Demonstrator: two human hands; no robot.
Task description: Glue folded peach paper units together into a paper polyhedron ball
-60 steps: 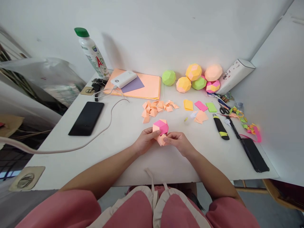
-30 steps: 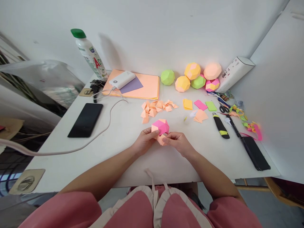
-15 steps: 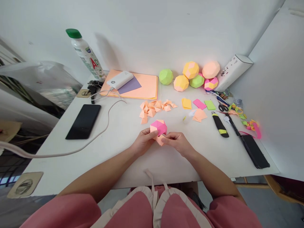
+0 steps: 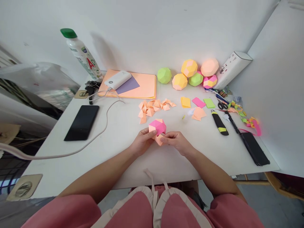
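- My left hand (image 4: 144, 139) grips a pink and peach paper ball (image 4: 157, 125) over the table (image 4: 114, 167); my right hand (image 4: 177, 141) pinches a peach flap (image 4: 158, 140) at its near edge.
- Small folded peach pieces (image 4: 150, 110) lie just beyond the ball, between it and the paper sheets (image 4: 144, 85).
- A power bank (image 4: 120, 79) rests on those sheets, near a bottle (image 4: 85, 58).
- The cable (image 4: 106, 118) runs between the phone (image 4: 81, 123) and my left hand.
- Yellow slips (image 4: 185, 102), pink slips (image 4: 198, 102) and green slips (image 4: 209, 103) lie beyond my right hand.
- Scissors (image 4: 222, 105), a cutter (image 4: 219, 123) and a black case (image 4: 255, 148) occupy the right side.
- Several other paper balls (image 4: 164, 75) sit by the wall (image 4: 142, 31).
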